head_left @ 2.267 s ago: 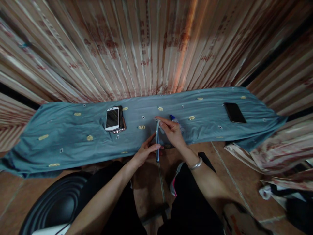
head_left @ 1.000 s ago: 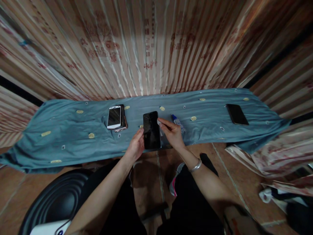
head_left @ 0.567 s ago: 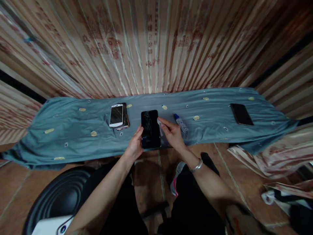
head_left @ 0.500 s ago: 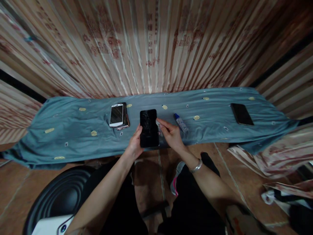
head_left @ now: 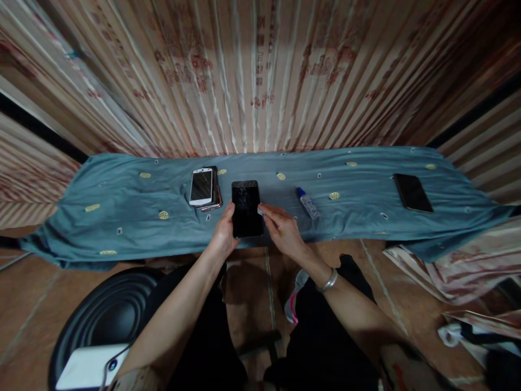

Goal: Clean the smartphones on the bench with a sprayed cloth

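A black phone (head_left: 246, 209) with a cracked-looking screen is tilted up over the cloth's front edge. My left hand (head_left: 225, 231) grips it by its left side. At its right edge, my right hand (head_left: 281, 227) is closed in a pinch on a small pale item too small to make out. A clear tube with a blue cap (head_left: 308, 203) lies on the cloth to the right of my right hand. Left of the phone, a white phone (head_left: 201, 187) rests on top of a small stack of phones.
A blue-green patterned cloth (head_left: 134, 206) covers the long table. Another dark phone (head_left: 412, 193) lies at its right end. Pleated curtains (head_left: 260, 70) hang behind. A black round stool (head_left: 109, 320) holding a white device (head_left: 87, 369) stands at the lower left.
The view has shifted slightly, so the table items appear a little further right. My right hand's pinch sits slightly lower along the phone's right edge; both hands keep their holds.
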Tool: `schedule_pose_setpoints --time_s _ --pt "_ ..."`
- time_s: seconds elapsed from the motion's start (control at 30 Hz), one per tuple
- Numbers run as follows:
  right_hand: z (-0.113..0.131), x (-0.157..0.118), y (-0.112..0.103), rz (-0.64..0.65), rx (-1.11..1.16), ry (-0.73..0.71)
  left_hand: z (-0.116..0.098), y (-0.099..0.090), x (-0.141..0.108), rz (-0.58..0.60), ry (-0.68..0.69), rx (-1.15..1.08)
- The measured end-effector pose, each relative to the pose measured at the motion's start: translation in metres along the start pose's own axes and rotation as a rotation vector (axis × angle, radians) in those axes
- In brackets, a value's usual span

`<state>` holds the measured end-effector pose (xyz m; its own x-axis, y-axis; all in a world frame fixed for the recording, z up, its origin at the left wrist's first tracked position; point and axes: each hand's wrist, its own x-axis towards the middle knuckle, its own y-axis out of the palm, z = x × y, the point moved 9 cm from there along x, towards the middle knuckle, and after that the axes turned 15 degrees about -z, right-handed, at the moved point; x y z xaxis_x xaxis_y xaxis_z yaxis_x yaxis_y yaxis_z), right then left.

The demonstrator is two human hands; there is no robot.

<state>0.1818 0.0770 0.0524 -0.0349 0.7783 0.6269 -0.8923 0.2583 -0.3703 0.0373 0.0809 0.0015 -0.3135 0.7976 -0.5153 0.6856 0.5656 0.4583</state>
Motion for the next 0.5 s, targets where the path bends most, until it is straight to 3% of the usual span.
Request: schedule_pose_setpoints --time_s 0.2,0.37,0.5 --pt "0.019 -0.010 0.010 0.104 -0.070 -0.135 -0.007 -0.008 0.012 -0.078 -0.017 -0.074" --pt "0.032 -0.021 0.013 0.141 -0.146 -0.231 -0.011 -0.003 0.010 -0.049 -0.094 -0.106" --pt "0.039 -0.027 0.016 0.148 -0.167 -0.290 -0.019 0.003 0.004 0.004 -0.060 -0.181"
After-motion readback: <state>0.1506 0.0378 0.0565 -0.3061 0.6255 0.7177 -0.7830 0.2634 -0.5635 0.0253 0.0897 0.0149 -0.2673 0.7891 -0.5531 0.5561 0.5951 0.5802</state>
